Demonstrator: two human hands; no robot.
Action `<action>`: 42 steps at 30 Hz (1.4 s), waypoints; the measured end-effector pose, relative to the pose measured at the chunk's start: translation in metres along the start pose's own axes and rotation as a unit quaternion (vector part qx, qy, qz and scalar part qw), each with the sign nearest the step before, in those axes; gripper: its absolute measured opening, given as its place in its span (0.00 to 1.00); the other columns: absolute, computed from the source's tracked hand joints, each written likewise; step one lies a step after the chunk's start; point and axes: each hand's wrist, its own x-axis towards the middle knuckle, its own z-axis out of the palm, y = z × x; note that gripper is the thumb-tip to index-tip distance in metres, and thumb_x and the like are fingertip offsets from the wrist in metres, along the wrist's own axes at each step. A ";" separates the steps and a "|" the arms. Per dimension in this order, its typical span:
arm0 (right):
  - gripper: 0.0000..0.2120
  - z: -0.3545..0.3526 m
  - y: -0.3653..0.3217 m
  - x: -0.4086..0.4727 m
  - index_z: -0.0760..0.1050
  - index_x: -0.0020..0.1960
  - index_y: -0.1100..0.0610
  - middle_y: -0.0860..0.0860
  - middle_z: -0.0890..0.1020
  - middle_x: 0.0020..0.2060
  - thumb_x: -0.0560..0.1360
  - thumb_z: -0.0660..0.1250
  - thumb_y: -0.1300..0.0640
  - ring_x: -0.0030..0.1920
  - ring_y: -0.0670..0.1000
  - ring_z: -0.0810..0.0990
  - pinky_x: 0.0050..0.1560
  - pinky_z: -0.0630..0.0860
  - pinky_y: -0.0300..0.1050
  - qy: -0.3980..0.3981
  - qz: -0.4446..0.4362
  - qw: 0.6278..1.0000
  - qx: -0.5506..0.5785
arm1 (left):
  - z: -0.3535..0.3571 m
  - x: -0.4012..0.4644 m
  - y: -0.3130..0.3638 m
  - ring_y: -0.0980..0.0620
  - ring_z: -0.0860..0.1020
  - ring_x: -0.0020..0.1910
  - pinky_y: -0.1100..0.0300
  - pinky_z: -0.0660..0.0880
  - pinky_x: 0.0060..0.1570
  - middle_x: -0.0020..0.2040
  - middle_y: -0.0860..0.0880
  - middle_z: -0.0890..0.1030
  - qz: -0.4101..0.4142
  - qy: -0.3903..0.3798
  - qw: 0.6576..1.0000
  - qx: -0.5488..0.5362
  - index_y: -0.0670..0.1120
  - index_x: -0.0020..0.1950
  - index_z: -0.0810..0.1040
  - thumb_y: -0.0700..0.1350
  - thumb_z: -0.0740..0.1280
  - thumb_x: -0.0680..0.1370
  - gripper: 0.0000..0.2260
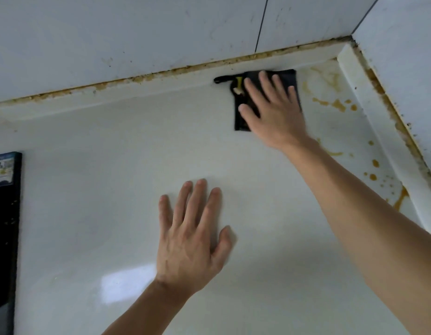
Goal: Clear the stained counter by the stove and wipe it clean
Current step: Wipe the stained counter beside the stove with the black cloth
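A black cloth (240,117) with a small loop at its left corner lies flat on the white counter (113,165), close to the back ledge. My right hand (272,110) presses down on it with straight, spread fingers. My left hand (192,233) rests flat on the bare counter nearer to me, fingers spread, holding nothing. Brown stains (340,105) spot the counter to the right of the cloth, running along the right ledge toward the front. The counter left of the cloth looks free of stains.
A black stove edge (6,226) borders the counter at the far left. White wall tiles (137,32) rise behind, and a side wall (403,56) stands on the right. Brown grime lines the seams of both raised ledges (369,105).
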 end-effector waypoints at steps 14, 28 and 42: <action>0.30 -0.008 0.010 0.003 0.54 0.84 0.41 0.50 0.48 0.85 0.84 0.51 0.36 0.85 0.52 0.45 0.84 0.42 0.56 0.016 0.009 0.999 0.029 | 0.010 -0.001 -0.005 0.42 0.63 0.84 0.35 0.52 0.81 0.84 0.48 0.64 0.006 0.035 0.999 -0.015 0.49 0.80 0.70 0.63 0.60 0.81 0.31; 0.35 -0.011 0.070 -0.033 0.44 0.86 0.48 0.53 0.43 0.85 0.84 0.46 0.35 0.85 0.52 0.40 0.84 0.39 0.56 -0.001 0.026 1.000 0.002 | 0.010 -0.002 -0.003 0.41 0.64 0.84 0.35 0.53 0.81 0.84 0.47 0.66 0.004 0.042 0.999 -0.027 0.48 0.79 0.74 0.61 0.65 0.77 0.32; 0.38 -0.010 0.089 -0.060 0.42 0.86 0.51 0.54 0.43 0.85 0.82 0.43 0.34 0.85 0.52 0.40 0.84 0.40 0.54 0.020 0.084 0.996 -0.008 | 0.012 0.003 0.001 0.41 0.69 0.81 0.31 0.59 0.79 0.82 0.47 0.69 0.000 0.074 0.997 -0.027 0.48 0.76 0.77 0.60 0.66 0.73 0.33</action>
